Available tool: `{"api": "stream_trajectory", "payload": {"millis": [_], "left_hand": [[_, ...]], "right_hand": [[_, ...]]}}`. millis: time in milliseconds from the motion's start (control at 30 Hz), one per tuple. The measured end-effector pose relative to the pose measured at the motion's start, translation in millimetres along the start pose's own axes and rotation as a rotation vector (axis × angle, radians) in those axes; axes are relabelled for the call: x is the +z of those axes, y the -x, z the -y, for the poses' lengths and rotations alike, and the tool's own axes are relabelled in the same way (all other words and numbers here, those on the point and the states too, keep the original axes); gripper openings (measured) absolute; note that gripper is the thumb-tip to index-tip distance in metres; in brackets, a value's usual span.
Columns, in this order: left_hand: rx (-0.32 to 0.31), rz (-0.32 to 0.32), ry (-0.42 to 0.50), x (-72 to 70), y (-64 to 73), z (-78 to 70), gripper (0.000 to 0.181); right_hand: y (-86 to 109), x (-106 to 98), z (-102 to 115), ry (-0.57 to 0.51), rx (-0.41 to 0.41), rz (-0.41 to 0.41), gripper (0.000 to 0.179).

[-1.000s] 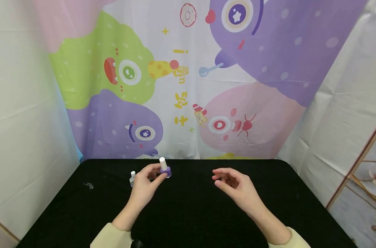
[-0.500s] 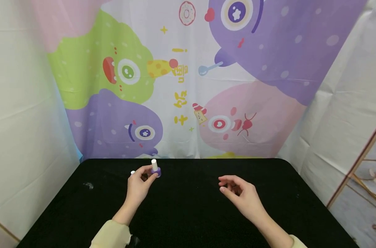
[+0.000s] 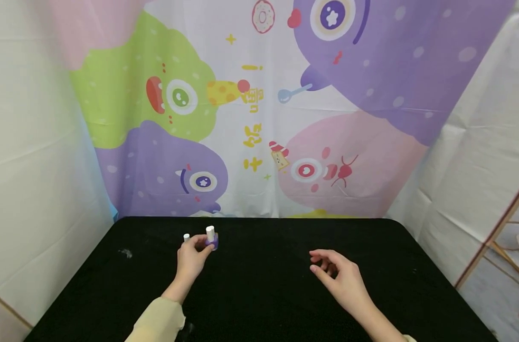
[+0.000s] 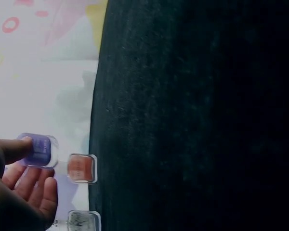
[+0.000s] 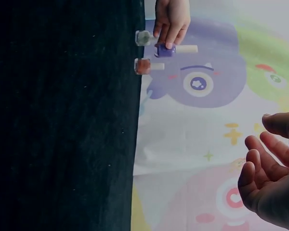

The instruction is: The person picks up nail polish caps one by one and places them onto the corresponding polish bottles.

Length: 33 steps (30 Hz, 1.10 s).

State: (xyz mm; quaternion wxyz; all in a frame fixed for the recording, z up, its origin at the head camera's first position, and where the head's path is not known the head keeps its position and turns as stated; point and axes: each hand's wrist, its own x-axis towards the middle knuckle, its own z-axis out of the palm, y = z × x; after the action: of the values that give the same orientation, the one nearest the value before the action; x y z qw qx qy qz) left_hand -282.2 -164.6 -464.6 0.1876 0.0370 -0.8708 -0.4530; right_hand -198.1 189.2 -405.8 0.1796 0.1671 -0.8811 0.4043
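In the head view my left hand [image 3: 192,260] pinches a purple nail polish bottle [image 3: 211,242] with a white cap, upright, between thumb and fingers. The left wrist view shows that purple bottle [image 4: 39,150] beside an orange nail polish bottle [image 4: 82,168]. A clear, greyish nail polish bottle [image 4: 84,221] stands at the other side of the hand; only its white cap [image 3: 186,237] shows in the head view. Over the right half of the table, my right hand [image 3: 338,273] hovers with loosely bent fingers and holds nothing.
A black cloth-covered table [image 3: 259,294] spreads under both hands. A whitish smudge [image 3: 126,253] marks its left part. Behind the far edge hangs a printed cartoon curtain [image 3: 250,190], and white cloth walls stand at both sides.
My left hand has carried the purple bottle to the left and slightly down, beside the clear one. The right hand has drawn back to the right and nearer.
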Motion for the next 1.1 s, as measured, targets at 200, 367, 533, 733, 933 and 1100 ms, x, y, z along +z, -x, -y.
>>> {"api": "stream_trajectory", "payload": {"millis": [200,367,533,733,933,1100], "left_hand": [[-0.041,0.014,-0.045,5.8,-2.0,5.7,0.026],[-0.071,0.031,-0.059,5.8,-2.4,10.2,0.024],[-0.077,0.032,-0.079,6.3,-3.4,15.9,0.022],[-0.068,0.058,-0.089,6.3,-5.1,17.2,0.023],[-0.068,0.12,-0.114,0.2,-3.6,10.3,0.031],[-0.011,0.141,-0.153,-12.2,0.4,-9.9,0.047]], "right_hand": [[0.0,1,-6,0.051,-0.015,-0.014,0.033],[-1.2,1,-8,0.065,-0.04,-0.035,0.034],[-2.7,2,-10,0.067,-0.058,-0.037,0.034],[-3.4,-1,-12,0.075,-0.057,-0.038,0.032],[-4.2,-4,-11,0.081,-0.032,-0.025,0.032],[-3.0,-9,-10,0.107,-0.015,-0.013,0.032]]}}
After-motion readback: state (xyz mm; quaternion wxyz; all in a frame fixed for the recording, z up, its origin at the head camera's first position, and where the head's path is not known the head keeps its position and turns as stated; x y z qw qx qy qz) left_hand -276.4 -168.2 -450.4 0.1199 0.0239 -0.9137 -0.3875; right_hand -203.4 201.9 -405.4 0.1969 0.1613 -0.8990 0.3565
